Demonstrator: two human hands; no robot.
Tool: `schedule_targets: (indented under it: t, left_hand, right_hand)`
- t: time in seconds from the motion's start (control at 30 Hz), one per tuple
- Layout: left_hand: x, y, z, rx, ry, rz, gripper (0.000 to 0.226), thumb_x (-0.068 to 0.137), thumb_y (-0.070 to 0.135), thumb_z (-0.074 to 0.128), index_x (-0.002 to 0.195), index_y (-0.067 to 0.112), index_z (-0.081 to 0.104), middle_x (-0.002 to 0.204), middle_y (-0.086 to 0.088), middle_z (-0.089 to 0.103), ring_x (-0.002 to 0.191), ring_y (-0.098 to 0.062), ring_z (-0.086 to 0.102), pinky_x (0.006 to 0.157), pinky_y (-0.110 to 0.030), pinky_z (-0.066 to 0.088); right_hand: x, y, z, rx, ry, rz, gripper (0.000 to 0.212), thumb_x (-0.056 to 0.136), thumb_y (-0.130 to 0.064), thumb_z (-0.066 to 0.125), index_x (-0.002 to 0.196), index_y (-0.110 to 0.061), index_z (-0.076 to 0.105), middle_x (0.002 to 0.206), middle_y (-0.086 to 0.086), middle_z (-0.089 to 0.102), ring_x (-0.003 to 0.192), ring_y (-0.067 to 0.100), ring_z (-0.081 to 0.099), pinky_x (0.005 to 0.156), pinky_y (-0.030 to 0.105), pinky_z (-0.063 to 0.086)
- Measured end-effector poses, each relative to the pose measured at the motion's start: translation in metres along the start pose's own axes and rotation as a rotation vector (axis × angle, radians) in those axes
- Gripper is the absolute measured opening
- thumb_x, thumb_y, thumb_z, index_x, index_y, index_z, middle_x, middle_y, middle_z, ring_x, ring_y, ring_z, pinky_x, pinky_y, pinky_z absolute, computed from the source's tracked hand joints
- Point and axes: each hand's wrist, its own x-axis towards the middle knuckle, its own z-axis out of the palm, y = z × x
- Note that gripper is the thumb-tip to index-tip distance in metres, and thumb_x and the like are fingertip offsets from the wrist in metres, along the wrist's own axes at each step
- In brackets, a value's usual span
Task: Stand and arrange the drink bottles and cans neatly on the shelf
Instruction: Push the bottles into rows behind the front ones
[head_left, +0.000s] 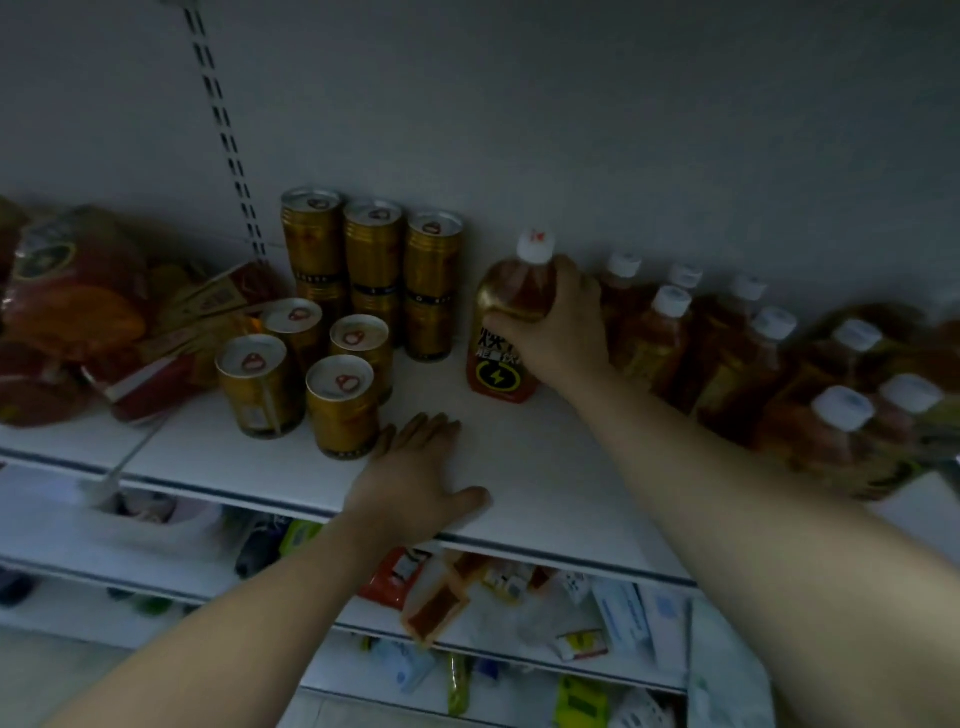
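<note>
Nearest, at the front edge of the shelf (545, 483), the left hand (415, 483) lies flat, palm down, fingers spread and holding nothing; it probably steadies the person leaning in. The forearm runs up from the lower left. Its fingertips sit just beside the front gold can (340, 405), one of a cluster of four short gold cans standing upright toward the shelf's left part.

Further in, the right arm reaches diagonally from the lower right, wrist bent slightly down. The right hand (558, 332) is wrapped around the shoulder of an amber drink bottle (501, 364) with a white cap and a lightning-bolt label. The bottle stands upright on the shelf, near the back, in the gap between cans and bottles. Gripping high likely keeps it from tipping while it is being positioned.

Behind the cluster, against the back wall, three stacks of gold cans (374, 270) stand in a row. To the right, more amber bottles (670, 332) crowd toward the shelf's right end, some leaning, blurred.
</note>
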Motion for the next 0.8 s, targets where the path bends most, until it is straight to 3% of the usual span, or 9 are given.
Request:
schedule_targets:
  t: [0.13,0.23,0.3,0.37,0.43,0.53,0.6,0.7,0.8]
  left_hand:
    - [-0.005,0.008,-0.014,-0.283,0.054,-0.077,0.104,0.077,0.066,0.060,0.152,0.023,0.003,0.159,0.002,0.014,0.145,-0.018,0.016,0.119,-0.039,0.015]
    - [-0.006,0.020,-0.021,-0.488,0.025,-0.007,0.115,0.070,0.055,0.075,0.152,0.026,-0.001,0.159,0.004,0.010,0.145,-0.017,0.016,0.117,-0.042,0.021]
    - [-0.006,0.040,-0.024,-0.691,-0.039,0.076,0.119,0.068,0.037,0.083,0.152,0.026,0.000,0.155,0.008,0.018,0.141,-0.013,0.022,0.111,-0.031,0.031]
    - [-0.004,0.062,-0.024,-0.810,-0.071,0.159,0.110,0.069,0.017,0.084,0.150,0.024,0.010,0.135,0.017,0.041,0.129,-0.010,0.040,0.093,-0.013,0.042]
    - [-0.003,0.082,-0.021,-0.848,-0.042,0.181,0.093,0.069,0.007,0.082,0.140,0.025,0.025,0.110,0.023,0.049,0.112,-0.008,0.053,0.074,-0.007,0.044]
    - [-0.007,0.101,-0.011,-0.854,0.031,0.188,0.081,0.066,0.009,0.084,0.123,0.031,0.031,0.102,0.023,0.050,0.103,-0.008,0.056,0.077,-0.016,0.046]
    - [-0.014,0.112,-0.003,-0.850,0.046,0.205,0.081,0.065,0.012,0.086,0.121,0.032,0.031,0.103,0.023,0.052,0.104,-0.010,0.057,0.083,-0.024,0.045]
    - [-0.026,0.137,0.008,-0.824,0.036,0.229,0.079,0.067,0.014,0.085,0.121,0.033,0.030,0.103,0.027,0.049,0.095,-0.002,0.055,0.081,-0.020,0.041]
    - [-0.032,0.176,0.028,-0.825,0.044,0.228,0.076,0.065,0.015,0.086,0.116,0.038,0.034,0.103,0.027,0.052,0.096,0.002,0.056,0.079,-0.016,0.045]
  right_hand:
    - [-0.054,-0.001,-0.019,0.025,0.013,0.007,0.091,0.065,-0.045,0.084,0.141,-0.025,0.038,0.135,0.006,0.039,0.125,0.021,0.041,0.096,0.023,0.030]
    - [-0.088,0.001,-0.037,0.044,0.029,0.056,0.087,0.062,-0.055,0.080,0.137,-0.031,0.042,0.133,0.000,0.043,0.125,0.019,0.044,0.099,0.032,0.038]
    - [-0.105,0.004,-0.046,0.026,0.036,0.099,0.091,0.056,-0.066,0.074,0.135,-0.031,0.044,0.133,-0.002,0.048,0.123,0.018,0.048,0.101,0.040,0.044]
    - [-0.117,0.003,-0.059,0.024,0.033,0.134,0.093,0.056,-0.070,0.070,0.136,-0.031,0.044,0.133,-0.006,0.051,0.122,0.014,0.051,0.100,0.040,0.047]
    - [-0.128,0.002,-0.079,0.031,0.007,0.155,0.088,0.067,-0.062,0.073,0.142,-0.031,0.038,0.136,-0.012,0.046,0.125,0.009,0.046,0.104,0.033,0.041]
    - [-0.154,0.015,-0.117,-0.033,0.067,0.125,0.069,0.083,-0.048,0.069,0.143,-0.023,0.042,0.127,-0.016,0.041,0.118,0.003,0.042,0.096,0.023,0.036]
    - [-0.176,0.038,-0.141,-0.048,0.223,0.073,0.041,0.089,-0.041,0.065,0.123,-0.019,0.059,0.112,-0.011,0.052,0.105,0.009,0.054,0.082,0.023,0.039]
    - [-0.196,0.103,-0.174,-0.078,0.295,0.193,0.013,0.094,-0.034,0.060,0.101,-0.023,0.061,0.099,-0.001,0.059,0.095,0.020,0.058,0.073,0.027,0.039]
    - [-0.199,0.190,-0.208,-0.238,0.148,0.466,0.044,0.093,-0.047,0.055,0.126,-0.018,0.057,0.127,0.010,0.055,0.117,0.027,0.052,0.092,0.033,0.041]
